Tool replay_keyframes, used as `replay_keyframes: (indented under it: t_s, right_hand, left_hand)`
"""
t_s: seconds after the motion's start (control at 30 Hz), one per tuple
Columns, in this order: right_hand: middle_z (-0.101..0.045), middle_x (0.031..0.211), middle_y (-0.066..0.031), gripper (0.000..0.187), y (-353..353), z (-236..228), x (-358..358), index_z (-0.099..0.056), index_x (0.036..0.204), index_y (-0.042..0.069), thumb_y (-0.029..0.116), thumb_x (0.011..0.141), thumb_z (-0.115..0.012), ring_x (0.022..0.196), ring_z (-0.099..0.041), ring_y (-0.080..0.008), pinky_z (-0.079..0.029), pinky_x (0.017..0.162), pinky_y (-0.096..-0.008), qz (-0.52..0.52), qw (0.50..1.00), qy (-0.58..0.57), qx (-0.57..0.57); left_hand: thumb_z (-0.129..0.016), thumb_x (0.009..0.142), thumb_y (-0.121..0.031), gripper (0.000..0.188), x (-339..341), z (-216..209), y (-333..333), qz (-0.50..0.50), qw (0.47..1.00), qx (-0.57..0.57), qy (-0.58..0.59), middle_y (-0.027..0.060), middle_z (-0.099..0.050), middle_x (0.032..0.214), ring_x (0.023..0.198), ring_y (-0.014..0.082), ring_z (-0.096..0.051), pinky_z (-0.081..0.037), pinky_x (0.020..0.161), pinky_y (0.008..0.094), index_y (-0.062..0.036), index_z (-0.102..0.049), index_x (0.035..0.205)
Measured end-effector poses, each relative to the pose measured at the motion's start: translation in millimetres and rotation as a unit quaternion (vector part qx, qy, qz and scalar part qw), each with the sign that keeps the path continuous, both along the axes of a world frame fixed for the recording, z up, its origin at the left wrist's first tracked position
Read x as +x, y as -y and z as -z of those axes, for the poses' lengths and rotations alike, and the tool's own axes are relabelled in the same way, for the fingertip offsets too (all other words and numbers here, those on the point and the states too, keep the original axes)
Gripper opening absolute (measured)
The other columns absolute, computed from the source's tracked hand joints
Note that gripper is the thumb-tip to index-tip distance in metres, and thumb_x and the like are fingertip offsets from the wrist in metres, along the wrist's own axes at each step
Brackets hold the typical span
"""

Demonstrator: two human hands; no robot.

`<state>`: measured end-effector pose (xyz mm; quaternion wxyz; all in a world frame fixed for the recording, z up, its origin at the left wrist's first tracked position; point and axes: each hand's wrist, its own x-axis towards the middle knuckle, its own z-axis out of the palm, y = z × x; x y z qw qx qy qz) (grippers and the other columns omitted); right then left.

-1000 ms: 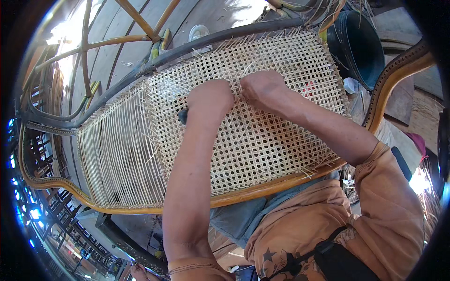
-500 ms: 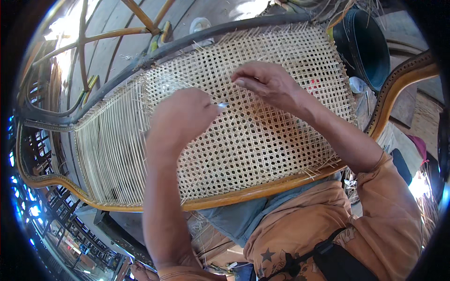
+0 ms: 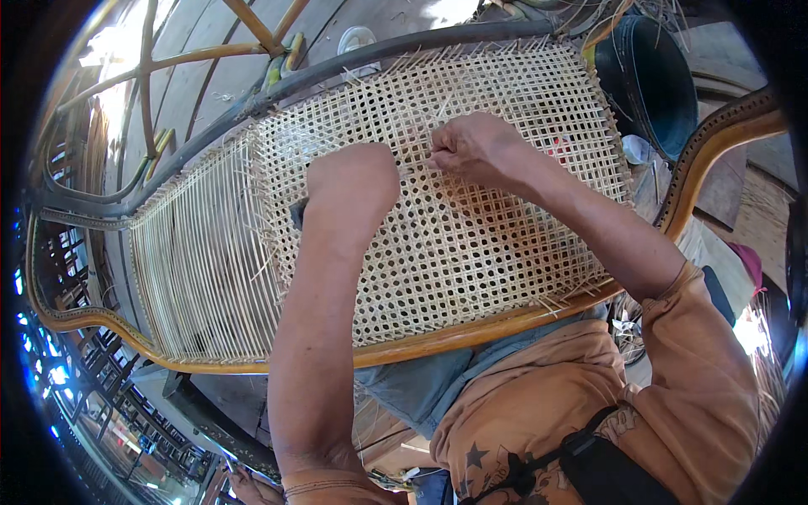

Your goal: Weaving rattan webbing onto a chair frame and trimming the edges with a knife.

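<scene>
A woven cane panel [image 3: 471, 269] lies across my lap, stretched in a curved rattan frame [image 3: 471, 330]. My left hand [image 3: 353, 177] is closed over the middle of the weave. A dark handle end [image 3: 297, 213] pokes out at the wrist side of that fist; the rest of this tool is hidden. To its right, my right hand [image 3: 478, 147] is closed close above the cane, fingers curled in. Whatever it pinches is hidden. One thin pale strand [image 3: 443, 104] stands up from the weave just beyond it.
At the panel's left, parallel cane strands [image 3: 206, 261] run without cross weave. A dark bucket [image 3: 652, 88] lies at the far right, with a white cup [image 3: 635, 149] near it. A white container [image 3: 358, 42] and a rattan frame piece [image 3: 210, 57] are behind the panel.
My left hand has moved right and slightly away from me, turning so the shiny tool tip no longer shows. The fingers of my right hand have curled closed.
</scene>
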<state>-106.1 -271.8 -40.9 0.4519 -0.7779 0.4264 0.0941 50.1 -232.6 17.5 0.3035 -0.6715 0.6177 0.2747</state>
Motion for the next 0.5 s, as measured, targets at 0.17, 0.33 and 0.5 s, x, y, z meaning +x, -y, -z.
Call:
replay_keyframes:
  t_s: [0.17, 0.33, 0.5]
  right_hand:
    - [-0.057, 0.061, -0.0128, 0.02, 0, -1, 3, -0.062, 0.082, 0.006, 0.024, 0.085, -0.055, 0.056, -0.055, -0.0224, -0.045, 0.058, -0.0377, -0.003, 0.999, -0.05, 0.017]
    - [-0.061, 0.066, -0.0134, 0.02, -2, -12, 10, -0.061, 0.079, 0.005, 0.024, 0.085, -0.054, 0.06, -0.059, -0.0252, -0.048, 0.061, -0.0389, -0.019, 1.0, -0.017, 0.017]
    - [-0.066, 0.081, -0.0111, 0.014, -13, 0, 27, -0.064, 0.09, 0.008, 0.016, 0.082, -0.057, 0.077, -0.063, -0.0273, -0.051, 0.073, -0.0405, -0.072, 0.986, -0.11, -0.098]
  left_hand:
    - [-0.055, 0.083, -0.022, 0.024, -4, 11, 12, 0.028, 0.999, 0.018, -0.028, 0.0152, -0.067, 0.095, 0.09, 0.0322, -0.065, -0.051, 0.077, 0.043, -0.0041, -0.067, 0.093]
    - [-0.056, 0.083, -0.023, 0.025, 4, 14, -2, 0.04, 0.998, 0.012, -0.049, 0.0179, -0.066, 0.097, 0.09, 0.033, -0.064, -0.051, 0.077, 0.0434, -0.0028, -0.066, 0.093]
    - [-0.054, 0.085, -0.031, 0.033, 1, 25, -9, -0.03, 0.998, -0.018, -0.06, 0.0201, -0.065, 0.099, 0.09, 0.0342, -0.064, -0.05, 0.078, 0.0438, -0.0011, -0.066, 0.093]
